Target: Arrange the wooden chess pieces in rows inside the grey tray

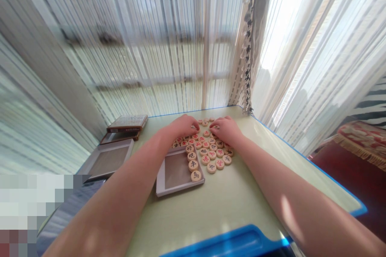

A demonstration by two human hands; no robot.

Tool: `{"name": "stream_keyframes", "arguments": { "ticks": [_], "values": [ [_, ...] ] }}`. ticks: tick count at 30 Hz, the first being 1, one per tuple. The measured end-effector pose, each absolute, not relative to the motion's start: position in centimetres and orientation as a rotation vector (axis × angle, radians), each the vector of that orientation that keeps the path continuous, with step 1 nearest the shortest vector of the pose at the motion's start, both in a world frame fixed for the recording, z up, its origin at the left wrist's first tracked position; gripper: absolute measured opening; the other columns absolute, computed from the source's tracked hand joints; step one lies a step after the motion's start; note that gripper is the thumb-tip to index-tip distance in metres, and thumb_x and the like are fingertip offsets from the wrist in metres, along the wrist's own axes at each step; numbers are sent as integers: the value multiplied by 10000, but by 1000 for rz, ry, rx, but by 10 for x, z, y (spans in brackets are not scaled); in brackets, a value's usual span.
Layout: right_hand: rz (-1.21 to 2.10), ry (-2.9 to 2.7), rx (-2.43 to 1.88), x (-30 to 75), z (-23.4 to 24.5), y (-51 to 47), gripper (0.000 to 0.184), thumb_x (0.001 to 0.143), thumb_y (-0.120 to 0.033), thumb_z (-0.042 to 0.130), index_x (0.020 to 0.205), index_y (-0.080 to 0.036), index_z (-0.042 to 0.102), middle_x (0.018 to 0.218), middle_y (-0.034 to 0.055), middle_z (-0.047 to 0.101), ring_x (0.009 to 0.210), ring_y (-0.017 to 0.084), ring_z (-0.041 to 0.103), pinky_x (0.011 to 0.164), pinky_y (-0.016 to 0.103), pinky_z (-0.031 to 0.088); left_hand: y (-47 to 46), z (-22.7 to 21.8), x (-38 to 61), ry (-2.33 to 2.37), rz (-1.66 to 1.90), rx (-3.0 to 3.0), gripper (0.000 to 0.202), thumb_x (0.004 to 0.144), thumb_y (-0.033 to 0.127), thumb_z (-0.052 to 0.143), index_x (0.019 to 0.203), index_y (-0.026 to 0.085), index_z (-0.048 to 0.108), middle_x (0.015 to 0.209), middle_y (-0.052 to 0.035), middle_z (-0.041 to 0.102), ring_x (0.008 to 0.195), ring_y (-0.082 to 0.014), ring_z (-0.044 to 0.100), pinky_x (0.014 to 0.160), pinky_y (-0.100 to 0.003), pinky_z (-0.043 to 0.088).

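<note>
Round wooden Chinese chess pieces [212, 154] with red and black characters lie in a loose cluster on the pale green table. My left hand [185, 125] reaches over the far left of the cluster, its fingers curved and apart from the thumb. Facing it, my right hand [225, 129] curves over the far right side, fingers bent and a piece showing by them. Neither hand visibly lifts a piece. Just nearer than the cluster stands a shallow open box [180, 189], with several black-character pieces in a column along its right side.
Another shallow grey box [110, 160] lies at the left. Behind it a flat case [128, 122] sits on a brown tray [119, 137]. The folding table [187, 217] has a blue edge and a blue recess in front. Sheer curtains [169, 48] hang behind; red upholstery is at right.
</note>
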State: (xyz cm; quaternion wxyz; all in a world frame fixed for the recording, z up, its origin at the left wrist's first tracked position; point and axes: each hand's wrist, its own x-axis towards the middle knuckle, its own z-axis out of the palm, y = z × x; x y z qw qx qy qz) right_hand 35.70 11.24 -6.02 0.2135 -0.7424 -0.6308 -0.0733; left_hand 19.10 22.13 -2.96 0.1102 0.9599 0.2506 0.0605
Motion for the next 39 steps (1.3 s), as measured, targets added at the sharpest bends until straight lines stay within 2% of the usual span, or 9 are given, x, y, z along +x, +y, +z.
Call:
{"name": "stream_keyframes", "arguments": {
  "ticks": [7, 17, 22, 28, 32, 36, 39],
  "values": [
    [-123, -1667, -2067, 358, -61, 112, 196, 733, -368, 579, 828, -256, 709, 796, 35, 678, 900, 226, 495, 776, 317, 412, 217, -31, 193, 826, 201, 2782, 226, 663, 343, 596, 826, 234, 709, 838, -28, 677, 795, -196, 587, 705, -256, 428],
    [-66, -1706, -1986, 357, -64, 114, 259, 819, -368, 487, 927, -253, 693, 812, 51, 675, 949, 215, 505, 816, 308, 405, 212, -24, 192, 790, 250, 2710, 309, 693, 345, 597, 964, 221, 682, 998, -41, 664, 934, -224, 578, 830, -303, 419],
    [-44, -1706, -1983, 358, -65, 116, 258, 822, -376, 491, 971, -283, 679, 827, 47, 660, 949, 200, 522, 828, 293, 399, 209, -25, 195, 739, 263, 2694, 356, 696, 338, 604, 1036, 247, 658, 1091, -23, 639, 992, -218, 561, 868, -291, 409],
    [-80, -1669, -2011, 358, -66, 116, 261, 824, -358, 498, 1015, -265, 651, 820, 51, 633, 904, 171, 552, 831, 272, 402, 205, -26, 197, 682, 177, 2757, 266, 739, 287, 555, 966, 266, 693, 982, 6, 670, 884, -185, 581, 810, -245, 414],
    [-82, -1683, -2013, 357, -65, 116, 248, 828, -342, 491, 1001, -253, 643, 802, 50, 631, 944, 171, 544, 841, 272, 402, 206, -27, 200, 600, 112, 2800, 308, 769, 236, 496, 1017, 264, 676, 994, 5, 660, 800, -139, 583, 744, -206, 414],
    [-54, -1684, -2021, 358, -65, 116, 243, 833, -337, 482, 992, -247, 643, 841, 47, 644, 962, 172, 537, 847, 275, 398, 208, -29, 199, 616, 92, 2757, 337, 787, 263, 468, 1074, 266, 646, 923, 7, 673, 712, -125, 585, 705, -212, 418],
    [-44, -1691, -2038, 359, -65, 116, 234, 832, -328, 478, 970, -253, 651, 880, 44, 655, 954, 177, 539, 836, 280, 399, 208, -30, 198, 646, 100, 2720, 331, 791, 309, 477, 1075, 273, 642, 882, 14, 686, 752, -140, 591, 745, -226, 415]
  ]
}}
